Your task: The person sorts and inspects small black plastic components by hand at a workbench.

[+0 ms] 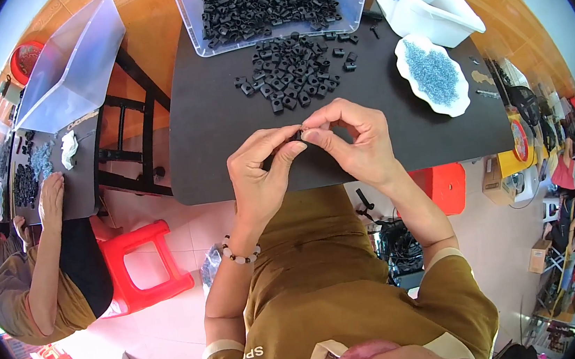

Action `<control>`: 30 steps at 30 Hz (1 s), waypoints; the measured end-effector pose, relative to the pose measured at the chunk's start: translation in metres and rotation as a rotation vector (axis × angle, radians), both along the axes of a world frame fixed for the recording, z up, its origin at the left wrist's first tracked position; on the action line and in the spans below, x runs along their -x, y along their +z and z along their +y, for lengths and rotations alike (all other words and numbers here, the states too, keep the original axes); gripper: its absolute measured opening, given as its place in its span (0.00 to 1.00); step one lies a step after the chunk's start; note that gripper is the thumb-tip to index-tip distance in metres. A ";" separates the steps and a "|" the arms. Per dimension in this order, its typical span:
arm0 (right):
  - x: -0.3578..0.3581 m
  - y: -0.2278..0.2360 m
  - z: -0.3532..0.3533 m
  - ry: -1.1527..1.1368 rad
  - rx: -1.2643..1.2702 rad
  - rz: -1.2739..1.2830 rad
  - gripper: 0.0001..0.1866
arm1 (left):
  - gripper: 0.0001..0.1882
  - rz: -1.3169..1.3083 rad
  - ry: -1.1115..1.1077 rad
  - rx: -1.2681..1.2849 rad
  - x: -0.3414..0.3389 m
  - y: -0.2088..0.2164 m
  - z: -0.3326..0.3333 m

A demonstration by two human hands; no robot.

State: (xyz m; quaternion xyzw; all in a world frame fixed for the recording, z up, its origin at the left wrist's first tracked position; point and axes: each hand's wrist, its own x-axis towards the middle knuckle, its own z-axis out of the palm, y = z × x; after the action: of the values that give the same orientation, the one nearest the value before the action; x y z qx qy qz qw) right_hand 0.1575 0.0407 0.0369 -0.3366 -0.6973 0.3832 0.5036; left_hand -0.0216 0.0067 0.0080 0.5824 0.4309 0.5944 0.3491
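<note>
Above the near edge of the dark table [218, 152], my two hands meet fingertip to fingertip. My left hand [258, 168] is closed in a pinch on a small black plastic part [296, 136]. Thumb and forefinger of my right hand [360, 140] press together against that part's right side; anything between them is too small to name. Just beyond lies a loose pile of similar black parts [293, 70]. To the right, a white scalloped dish [461, 102] holds many tiny clear bluish pieces [434, 73].
A clear plastic bin [192, 18] full of black parts stands at the table's back, a white tub [457, 25] to its right. Red stools [139, 265] stand on the floor. At the left, another person [47, 289] works at a second table beside a large clear bin [73, 72].
</note>
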 end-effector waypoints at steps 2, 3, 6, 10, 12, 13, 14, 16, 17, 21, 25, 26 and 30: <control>-0.002 0.001 -0.002 -0.008 -0.081 -0.082 0.08 | 0.12 -0.023 -0.005 -0.005 0.001 -0.003 0.000; -0.003 0.001 -0.002 -0.017 -0.164 -0.161 0.09 | 0.12 -0.060 -0.016 -0.008 0.001 -0.006 0.001; -0.002 0.003 0.001 0.001 -0.328 -0.231 0.10 | 0.11 -0.124 -0.038 0.003 0.003 -0.006 0.000; -0.007 0.007 0.000 0.074 -0.329 -0.235 0.11 | 0.11 -0.152 -0.040 0.017 0.003 -0.006 0.002; -0.010 0.009 0.003 0.120 -0.324 -0.233 0.11 | 0.11 -0.141 -0.034 0.016 0.003 -0.005 0.002; -0.012 0.012 0.003 0.119 -0.325 -0.235 0.11 | 0.12 -0.128 -0.026 0.015 0.003 -0.004 0.001; -0.016 0.015 0.003 0.138 -0.180 -0.226 0.11 | 0.12 -0.130 -0.027 0.014 0.003 -0.004 0.001; -0.024 0.020 0.006 0.120 -0.015 -0.235 0.12 | 0.12 -0.105 0.002 0.010 0.003 -0.003 0.001; -0.028 0.023 0.009 0.074 0.025 -0.271 0.12 | 0.12 -0.106 0.003 0.009 0.003 -0.002 0.001; -0.057 0.025 0.044 -0.200 0.004 -0.518 0.10 | 0.12 -0.092 0.012 0.013 0.001 0.000 0.000; -0.084 0.037 0.079 -0.328 -0.031 -0.704 0.10 | 0.13 -0.062 0.040 -0.004 0.002 0.000 -0.001; -0.089 0.039 0.087 -0.366 -0.050 -0.775 0.10 | 0.13 -0.063 0.039 -0.006 0.001 0.000 -0.001; -0.096 0.030 0.107 -0.379 -0.099 -0.789 0.10 | 0.13 -0.028 0.074 -0.030 0.000 0.001 -0.002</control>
State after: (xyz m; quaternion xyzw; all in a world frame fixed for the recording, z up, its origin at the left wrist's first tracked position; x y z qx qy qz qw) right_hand 0.2538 0.1476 0.0669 -0.5546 -0.7797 0.0922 0.2757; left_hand -0.0213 0.0046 0.0091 0.5630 0.4381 0.6213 0.3241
